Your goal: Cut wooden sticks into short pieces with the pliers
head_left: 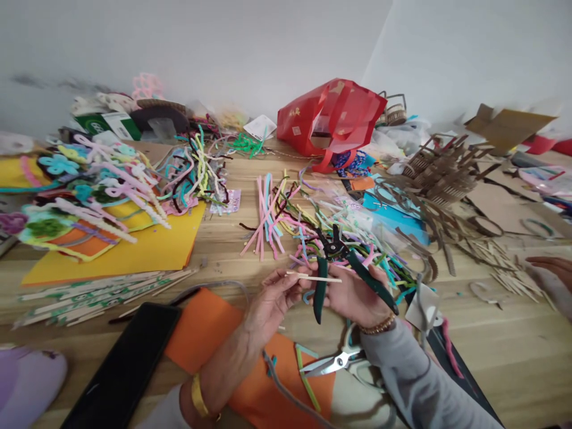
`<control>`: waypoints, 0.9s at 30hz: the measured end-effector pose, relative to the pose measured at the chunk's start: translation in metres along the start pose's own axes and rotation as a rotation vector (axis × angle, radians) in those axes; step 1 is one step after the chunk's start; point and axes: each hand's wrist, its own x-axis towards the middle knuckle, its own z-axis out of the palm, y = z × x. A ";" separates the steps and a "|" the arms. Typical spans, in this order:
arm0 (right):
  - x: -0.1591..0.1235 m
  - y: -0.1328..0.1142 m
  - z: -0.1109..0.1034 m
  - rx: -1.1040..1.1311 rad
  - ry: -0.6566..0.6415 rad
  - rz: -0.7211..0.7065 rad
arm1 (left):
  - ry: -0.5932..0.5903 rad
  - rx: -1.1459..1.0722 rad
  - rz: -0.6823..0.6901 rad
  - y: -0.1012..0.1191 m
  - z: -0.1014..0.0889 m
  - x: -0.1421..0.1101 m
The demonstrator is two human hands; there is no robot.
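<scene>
My left hand [277, 295] is closed, its thumb and fingertips pinching short pale wooden sticks [324, 279] held level. My right hand [357, 298] lies palm up and holds dark green-handled pliers [333, 249] with their handles spread apart. The sticks cross over one handle of the pliers, and the pliers' jaws point away from me. Just beyond the hands is a tangle of coloured pipe cleaners [308, 217]. Below my hands, scissors [337, 361] with pale handles lie with their blades partly apart, over the edge of an orange sheet [263, 393].
Wrapped chopsticks [98, 298] and a black phone-like slab [125, 363] lie at left. Pipe-cleaner flowers [120, 185] sit on a yellow sheet [179, 241]. A red bag [330, 116] stands at the back. At right are brown woven strips [435, 170], stick pieces [509, 268] and another person's hand [552, 271].
</scene>
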 end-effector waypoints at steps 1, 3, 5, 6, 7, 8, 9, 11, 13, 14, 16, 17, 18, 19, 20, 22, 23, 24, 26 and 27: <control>0.000 0.000 -0.001 0.000 -0.001 0.003 | -0.008 0.035 0.010 0.001 -0.001 -0.001; 0.000 0.000 -0.002 -0.001 -0.001 0.007 | -0.017 0.118 0.013 0.004 -0.001 -0.002; 0.000 0.001 -0.003 0.008 -0.002 0.009 | -0.021 0.198 0.004 0.009 -0.002 -0.003; 0.000 0.001 -0.004 0.016 -0.004 0.010 | -0.030 0.240 0.000 0.011 -0.002 -0.004; 0.000 0.001 -0.005 0.022 -0.006 0.013 | -0.044 0.288 0.003 0.013 -0.003 -0.004; 0.001 0.001 -0.005 0.027 -0.008 0.017 | -0.063 0.348 0.014 0.016 -0.004 -0.004; 0.001 0.001 -0.006 0.029 -0.009 0.022 | -0.082 0.420 0.029 0.018 -0.004 -0.003; 0.001 0.002 -0.007 0.027 -0.009 0.033 | -0.107 0.580 0.066 0.023 -0.007 -0.002; 0.001 0.002 -0.007 0.024 -0.009 0.044 | -0.124 0.741 0.090 0.028 -0.008 -0.001; 0.001 0.003 -0.008 0.025 -0.010 0.050 | -0.143 0.819 0.093 0.031 -0.009 -0.001; 0.001 0.004 -0.009 0.027 -0.017 0.059 | -0.208 0.973 0.098 0.038 -0.008 -0.001; 0.001 0.004 -0.010 0.030 -0.021 0.062 | -0.243 1.050 0.103 0.040 -0.008 -0.001; 0.002 0.004 -0.010 0.034 -0.025 0.065 | -0.273 1.122 0.111 0.043 -0.007 -0.001; 0.002 0.005 -0.010 0.038 -0.030 0.066 | -0.294 1.186 0.120 0.045 -0.006 -0.001; 0.002 0.005 -0.011 0.041 -0.035 0.066 | -0.307 1.239 0.126 0.047 -0.005 -0.002; 0.003 0.005 -0.011 0.045 -0.041 0.065 | -0.319 1.299 0.124 0.049 -0.004 -0.002; 0.003 0.005 -0.011 0.045 -0.043 0.065 | -0.325 1.307 0.117 0.049 -0.004 -0.002; 0.003 0.004 -0.010 0.043 -0.044 0.066 | -0.328 1.311 0.111 0.049 -0.004 -0.002; 0.003 0.004 -0.010 0.035 -0.044 0.070 | -0.329 1.308 0.094 0.048 -0.004 -0.001; 0.003 0.004 -0.009 0.030 -0.044 0.072 | -0.331 1.296 0.079 0.047 -0.005 -0.001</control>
